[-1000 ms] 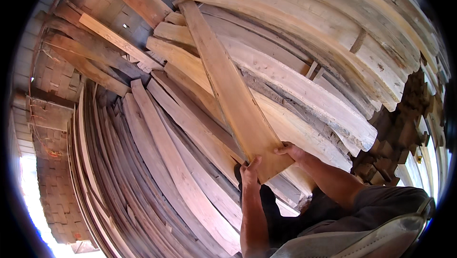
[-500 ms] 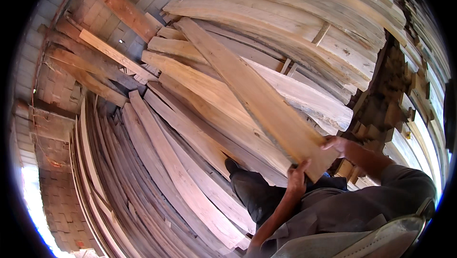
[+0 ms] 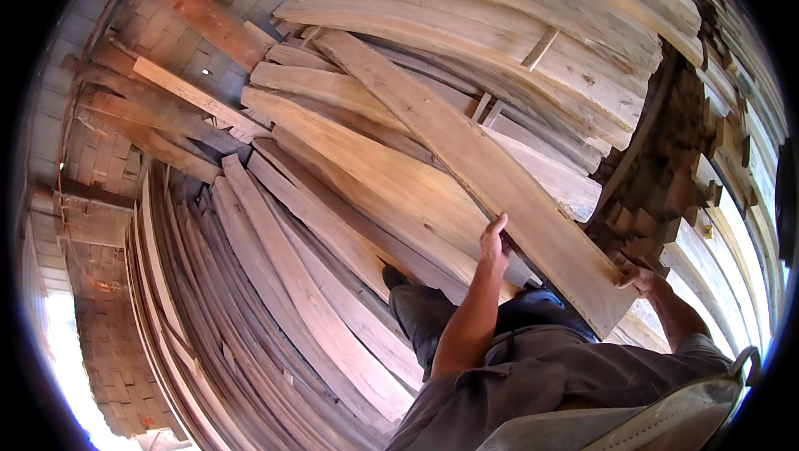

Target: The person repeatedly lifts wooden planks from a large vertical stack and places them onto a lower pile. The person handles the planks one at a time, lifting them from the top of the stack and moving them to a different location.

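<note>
Left hand: plank left edge | right hand: gripping right edge | torso close

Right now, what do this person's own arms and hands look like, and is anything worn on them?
The left hand and right hand are gloveless, with no watch or bracelet visible. Both forearms are bare. On the right, a dark greyish-brown sleeve ends above the forearm. I see no cables.

Held plank is showing tan, darker along one edge; shirt is reading grey-brown; leftmost boards are running pinkish-grey.
</note>
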Available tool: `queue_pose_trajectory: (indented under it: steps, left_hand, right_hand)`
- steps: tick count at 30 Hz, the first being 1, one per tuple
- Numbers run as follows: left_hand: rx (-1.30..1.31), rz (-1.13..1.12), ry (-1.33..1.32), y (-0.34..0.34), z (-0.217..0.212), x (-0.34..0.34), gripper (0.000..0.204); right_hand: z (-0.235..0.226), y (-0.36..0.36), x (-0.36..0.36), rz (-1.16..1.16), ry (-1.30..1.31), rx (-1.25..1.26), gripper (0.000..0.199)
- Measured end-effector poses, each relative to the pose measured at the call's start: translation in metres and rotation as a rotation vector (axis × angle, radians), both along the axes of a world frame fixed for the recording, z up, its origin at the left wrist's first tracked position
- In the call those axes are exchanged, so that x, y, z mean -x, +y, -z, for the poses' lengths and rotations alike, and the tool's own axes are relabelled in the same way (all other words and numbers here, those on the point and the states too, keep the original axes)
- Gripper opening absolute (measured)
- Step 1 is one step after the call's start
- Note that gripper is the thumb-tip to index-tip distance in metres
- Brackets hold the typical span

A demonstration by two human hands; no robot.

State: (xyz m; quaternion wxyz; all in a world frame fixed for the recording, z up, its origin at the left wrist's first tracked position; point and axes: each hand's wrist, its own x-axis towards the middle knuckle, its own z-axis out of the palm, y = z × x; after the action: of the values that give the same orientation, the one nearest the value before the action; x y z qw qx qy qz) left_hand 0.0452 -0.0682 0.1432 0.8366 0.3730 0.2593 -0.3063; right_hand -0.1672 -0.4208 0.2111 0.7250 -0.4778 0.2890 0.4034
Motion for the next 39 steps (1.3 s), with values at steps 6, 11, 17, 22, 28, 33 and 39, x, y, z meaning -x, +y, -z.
queue_pose_trajectory:
  steps: [6,11,17,22,28,33,39]
  left_hand:
    - [0.05,-0.031,0.029,-0.021,-0.004,-0.032,0.056]
    - [-0.189,-0.121,0.087,-0.033,0.011,-0.027,0.06]
    - [-0.296,-0.096,0.132,-0.032,0.009,-0.031,0.059]
    - [-0.123,-0.09,0.029,0.006,0.021,-0.09,0.05]
    - [0.577,-0.348,-0.056,0.048,0.01,-0.197,0.055]
    - [0.548,-0.45,-0.037,0.006,0.087,-0.213,0.062]
    - [0.408,-0.391,-0.042,-0.028,0.097,-0.224,0.06]
  right_hand:
    - [0.014,-0.003,0.043,0.395,-0.13,-0.077,0.067]
    - [0.023,0.046,0.086,0.87,-0.144,-0.13,0.06]
    - [0.065,0.069,0.081,1.083,0.037,-0.01,0.058]
    - [0.057,0.066,0.07,1.221,0.151,0.186,0.059]
    - [0.051,0.054,0.09,1.251,0.196,0.324,0.06]
    - [0.047,0.054,0.091,1.24,0.238,0.397,0.06]
    - [0.041,0.052,0.097,1.233,0.261,0.437,0.061]
